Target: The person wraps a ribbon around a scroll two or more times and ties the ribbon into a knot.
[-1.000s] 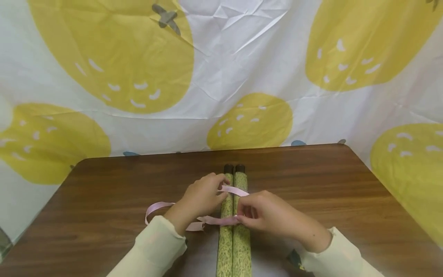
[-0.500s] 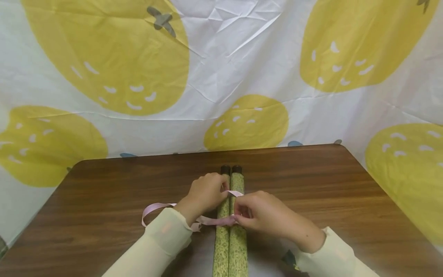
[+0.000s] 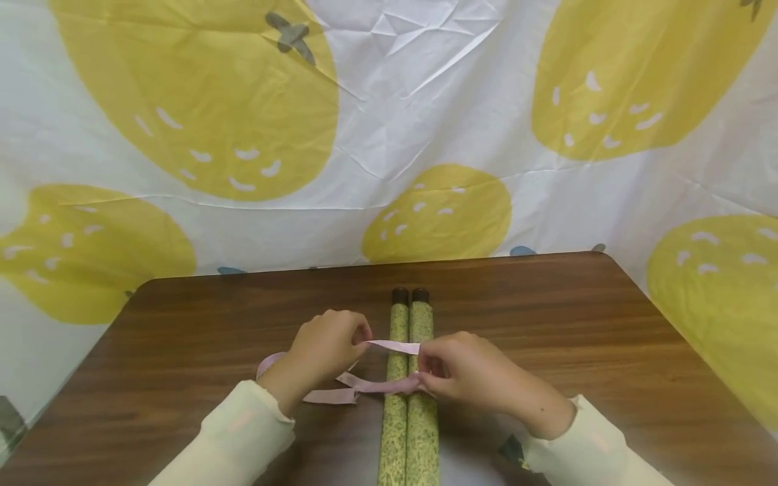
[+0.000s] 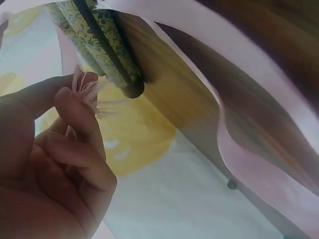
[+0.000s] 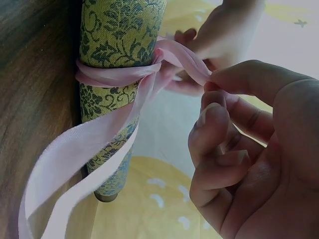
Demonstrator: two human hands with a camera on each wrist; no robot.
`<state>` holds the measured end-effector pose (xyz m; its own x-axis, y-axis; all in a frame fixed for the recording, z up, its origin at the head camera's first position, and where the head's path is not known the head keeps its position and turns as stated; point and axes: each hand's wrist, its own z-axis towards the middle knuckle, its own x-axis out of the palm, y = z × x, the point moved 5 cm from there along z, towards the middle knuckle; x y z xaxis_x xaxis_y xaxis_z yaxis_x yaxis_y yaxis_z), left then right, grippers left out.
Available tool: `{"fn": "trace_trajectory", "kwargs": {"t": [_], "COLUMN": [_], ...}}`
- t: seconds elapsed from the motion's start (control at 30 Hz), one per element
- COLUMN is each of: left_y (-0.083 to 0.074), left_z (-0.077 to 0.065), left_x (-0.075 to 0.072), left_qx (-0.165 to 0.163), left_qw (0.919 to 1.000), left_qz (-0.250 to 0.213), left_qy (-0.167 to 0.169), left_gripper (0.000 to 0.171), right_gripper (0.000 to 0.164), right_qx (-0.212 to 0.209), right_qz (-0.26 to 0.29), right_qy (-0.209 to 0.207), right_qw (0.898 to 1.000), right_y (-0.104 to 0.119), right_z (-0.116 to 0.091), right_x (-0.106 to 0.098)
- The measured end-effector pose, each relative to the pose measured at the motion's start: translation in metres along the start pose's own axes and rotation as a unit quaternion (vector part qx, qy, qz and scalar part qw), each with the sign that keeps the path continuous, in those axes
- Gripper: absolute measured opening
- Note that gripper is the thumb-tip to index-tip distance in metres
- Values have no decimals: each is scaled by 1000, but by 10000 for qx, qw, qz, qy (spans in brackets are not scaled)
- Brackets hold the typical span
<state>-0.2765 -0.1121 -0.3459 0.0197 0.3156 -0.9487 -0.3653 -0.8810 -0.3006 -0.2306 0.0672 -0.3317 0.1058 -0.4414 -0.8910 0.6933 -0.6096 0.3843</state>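
Two rolls side by side, like a scroll [image 3: 396, 432] in green-yellow floral brocade with dark end caps, lie lengthwise on the table. A pink ribbon [image 3: 389, 387] crosses over them; in the right wrist view the ribbon [image 5: 114, 75] wraps around a roll and meets at a twist or knot. My left hand [image 3: 328, 345], left of the rolls, pinches a frayed ribbon end [image 4: 87, 94] between thumb and forefinger. Over the right roll, my right hand [image 3: 468, 371] pinches a ribbon length close to the knot. A ribbon strip stretches between both hands.
The brown wooden table [image 3: 243, 304] reaches back to a white cloth [image 3: 437, 121] printed with yellow fruit. Loose ribbon [image 3: 331, 396] lies left of the rolls. A small dark object [image 3: 513, 449] lies near the right sleeve.
My left hand has moved left, off the rolls, drawing the ribbon strip out straighter between the hands. My right hand stays nearly in place, still pinching ribbon.
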Motion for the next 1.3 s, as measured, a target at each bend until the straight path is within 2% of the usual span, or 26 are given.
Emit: {"fn": "trace_trajectory", "kwargs": {"t": [0.23,0.3,0.43,0.57,0.73,0.83,0.97,1.17,1.3], "left_y": [11,13,8,-4,-24,-38,-58,-88,-102], "left_z": [-29,-39,-60,-81,-98,-104,-107,-104,-99], "left_x": [-9,-12,-16,-15,-4,4,16,26,33], "left_qx": [-163,-112,300,778,1292,1480,1526,1813,1842], "left_qw": [9998,9998,9986,9955,9914,9879,9830,9758,9729], "left_qz": [70,124,426,527,107,-148,-408,-365,-349], "left_qy": [102,126,-47,-113,159,430,937,1163,1356], "left_gripper": [9,10,14,16,17,16,16,16,16], "right_gripper": [17,17,17,16,16,16,16,15,17], "right_qx": [-3,-20,-43,-36,-15,-35,-77,-125,-133], "right_qz": [-54,-87,-174,-200,-206,-201,-183,-191,-178], "right_qy": [0,-13,-39,-68,-55,-44,-38,-59,-40], "right_qw": [10000,10000,9998,9998,9998,9998,9998,9997,9997], "right_y": [0,1,1,1,1,2,3,5,6], "right_z": [-1,0,0,0,0,-1,-1,0,-1], "right_x": [-1,-1,-2,-3,-3,-3,-4,-5,-5]}}
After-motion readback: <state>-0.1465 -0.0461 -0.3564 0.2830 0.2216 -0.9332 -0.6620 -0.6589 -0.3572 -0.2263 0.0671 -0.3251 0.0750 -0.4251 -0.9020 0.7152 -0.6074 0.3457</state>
